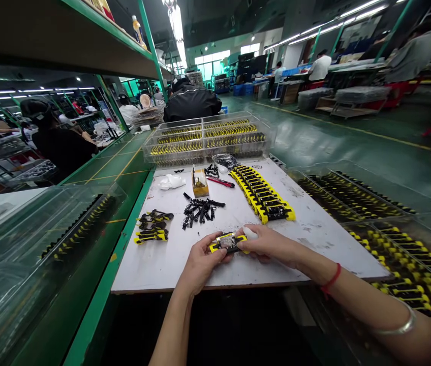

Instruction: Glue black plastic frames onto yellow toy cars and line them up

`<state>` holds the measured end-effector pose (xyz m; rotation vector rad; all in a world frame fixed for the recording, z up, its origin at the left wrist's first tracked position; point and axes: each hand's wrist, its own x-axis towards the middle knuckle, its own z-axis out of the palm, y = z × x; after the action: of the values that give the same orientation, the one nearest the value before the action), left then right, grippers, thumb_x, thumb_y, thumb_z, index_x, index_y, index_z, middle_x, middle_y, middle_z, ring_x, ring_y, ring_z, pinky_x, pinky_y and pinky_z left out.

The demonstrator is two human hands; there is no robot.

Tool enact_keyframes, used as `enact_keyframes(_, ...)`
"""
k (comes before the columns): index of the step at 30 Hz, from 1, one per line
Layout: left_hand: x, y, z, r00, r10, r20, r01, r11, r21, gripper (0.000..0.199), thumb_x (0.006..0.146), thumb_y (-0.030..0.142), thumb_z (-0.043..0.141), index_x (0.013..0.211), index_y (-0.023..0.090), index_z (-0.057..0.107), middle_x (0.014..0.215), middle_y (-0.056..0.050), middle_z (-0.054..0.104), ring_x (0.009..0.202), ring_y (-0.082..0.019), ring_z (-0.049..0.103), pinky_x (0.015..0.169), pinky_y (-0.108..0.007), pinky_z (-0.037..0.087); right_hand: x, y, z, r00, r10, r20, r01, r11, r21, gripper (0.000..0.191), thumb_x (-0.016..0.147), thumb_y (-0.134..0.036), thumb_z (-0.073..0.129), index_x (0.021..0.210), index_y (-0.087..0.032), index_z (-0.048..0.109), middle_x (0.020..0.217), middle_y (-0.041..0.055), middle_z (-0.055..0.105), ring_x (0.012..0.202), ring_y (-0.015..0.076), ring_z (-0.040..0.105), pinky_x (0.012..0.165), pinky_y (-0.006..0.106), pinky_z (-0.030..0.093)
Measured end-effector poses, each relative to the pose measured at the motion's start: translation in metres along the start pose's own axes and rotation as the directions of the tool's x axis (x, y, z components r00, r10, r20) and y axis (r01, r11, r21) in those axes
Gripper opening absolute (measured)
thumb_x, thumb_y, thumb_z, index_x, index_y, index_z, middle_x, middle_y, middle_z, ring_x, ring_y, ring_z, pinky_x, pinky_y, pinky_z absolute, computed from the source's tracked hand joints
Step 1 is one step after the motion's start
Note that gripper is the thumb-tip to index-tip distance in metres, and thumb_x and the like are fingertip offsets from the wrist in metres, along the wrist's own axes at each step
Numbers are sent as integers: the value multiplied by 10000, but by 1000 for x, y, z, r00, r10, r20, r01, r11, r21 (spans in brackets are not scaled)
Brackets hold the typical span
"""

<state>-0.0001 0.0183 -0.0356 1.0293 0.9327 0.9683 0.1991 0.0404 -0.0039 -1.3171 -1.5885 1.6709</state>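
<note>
Yellow-and-black moulded part is held just above the white bench, near its front edge. The left hand grips one end and the right hand the other, both closed around it, with a white wad at the right fingertips. Ahead lie a heap of loose black pieces and a long row of yellow-and-black parts. A smaller pile of parts sits to the left, and a red-handled cutter lies farther up the bench.

Left hand and right hand close together, fingers curled in a shared grip, right forearm angled inward
</note>
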Motion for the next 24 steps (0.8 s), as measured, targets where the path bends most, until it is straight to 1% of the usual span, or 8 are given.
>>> enact_keyframes(3, -1, 0, 1, 1000, 19, -25, -18, 1000, 6, 582, 770, 246, 731, 1294, 127, 508, 1128, -115, 666, 872, -159, 663, 861, -314, 535, 1, -1, 0, 999, -2, -40, 0, 998, -63, 250, 734, -307, 596, 930, -166, 530, 543, -71, 446, 453, 76, 348, 397, 200, 263)
enact_keyframes(5, -2, 0, 2, 999, 24, -47, -25, 1000, -15, 652, 753, 243, 747, 1323, 107, 462, 1073, -114, 673, 831, -159, 666, 857, -342, 539, 1, -2, -1, 998, -52, -45, 45, 990, -135, 245, 742, -318, 596, 925, -167, 539, 567, -63, 472, 484, 85, 380, 427, 207, 287)
enact_keyframes(9, -3, 1, 6, 997, 30, -67, -34, 998, -58, 781, 718, 241, 778, 1366, 92, 367, 935, -71, 671, 776, -158, 664, 854, -389, 545, 2, 1, -4, 983, -179, -40, 161, 945, -283, 233, 743, -329, 605, 904, -162, 576, 687, -27, 561, 618, 119, 470, 529, 219, 347)
enact_keyframes(13, -4, 3, 6, 998, 47, -41, -49, 997, -51, 794, 728, 244, 771, 1375, 117, 329, 917, -51, 657, 755, -149, 660, 863, -404, 537, 3, 8, -4, 977, -209, -46, 190, 944, -268, 224, 754, -350, 592, 868, -158, 582, 684, -27, 570, 630, 129, 482, 565, 231, 365)
enact_keyframes(15, -6, 4, 6, 999, 45, -20, -46, 998, -49, 770, 748, 252, 754, 1373, 121, 323, 944, -65, 656, 804, -165, 664, 889, -412, 524, 3, 10, -2, 976, -206, -75, 180, 948, -262, 246, 756, -368, 589, 881, -156, 588, 686, -23, 581, 632, 136, 489, 572, 238, 371)
enact_keyframes(18, -9, 6, 6, 999, 50, 1, -50, 998, -45, 746, 774, 265, 729, 1376, 129, 311, 998, -87, 650, 883, -186, 659, 926, -419, 504, 1, 10, 0, 968, -217, -124, 172, 939, -298, 252, 748, -370, 595, 888, -160, 600, 697, -15, 605, 650, 149, 509, 587, 247, 378)
enact_keyframes(21, -11, 8, 8, 998, 66, -1, -66, 998, 4, 764, 765, 271, 734, 1381, 137, 301, 977, -82, 648, 832, -188, 667, 876, -407, 522, -3, 9, 1, 969, -218, -121, 172, 936, -306, 253, 748, -372, 595, 893, -167, 619, 713, -12, 619, 664, 156, 523, 594, 249, 382)
enact_keyframes(24, -12, 9, 11, 996, 86, -14, -85, 995, 44, 762, 757, 275, 739, 1378, 148, 316, 938, -65, 649, 797, -184, 667, 847, -394, 530, -8, 8, 1, 964, -230, -136, 175, 928, -329, 255, 744, -380, 603, 876, -166, 637, 772, 3, 629, 711, 166, 532, 608, 250, 389)
